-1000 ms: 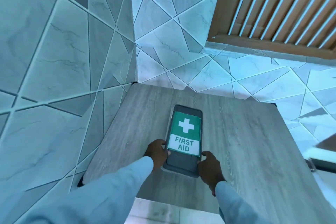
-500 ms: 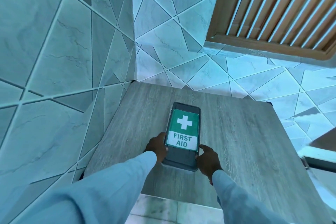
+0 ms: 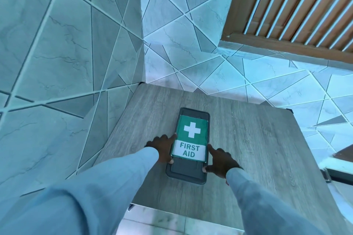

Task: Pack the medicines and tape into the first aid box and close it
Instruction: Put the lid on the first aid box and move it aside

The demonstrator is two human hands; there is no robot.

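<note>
1. Grey plastic makes up the first aid box (image 3: 186, 170), which lies flat with its lid down near the middle of the wood-grain counter (image 3: 267, 150).
2. What the box holds cannot be seen, since the lid covers it; no medicines or tape lie out on the counter.
3. On the lid sits a green label (image 3: 191, 136) with a white cross above a white band reading "FIRST AID".
4. The left hand (image 3: 162, 148) rests against the box's left edge, fingers fairly straight, a fingertip at the label's left margin and the thumb low on the rim; its grip is released, pressing rather than curling round anything.
5. The right hand (image 3: 219, 162) lies at the box's right edge, index finger stretched along the side and thumb touching the near right corner; its grip is likewise released.
6. Both forearms wear pale blue sleeves (image 3: 99, 192) reaching in from the near side.
7. Tiled walls (image 3: 57, 53) with angular grout lines meet the counter's far and left edges in a corner.
8. A slatted wooden window frame (image 3: 298, 5) stands at upper right, well apart from the box.
</note>
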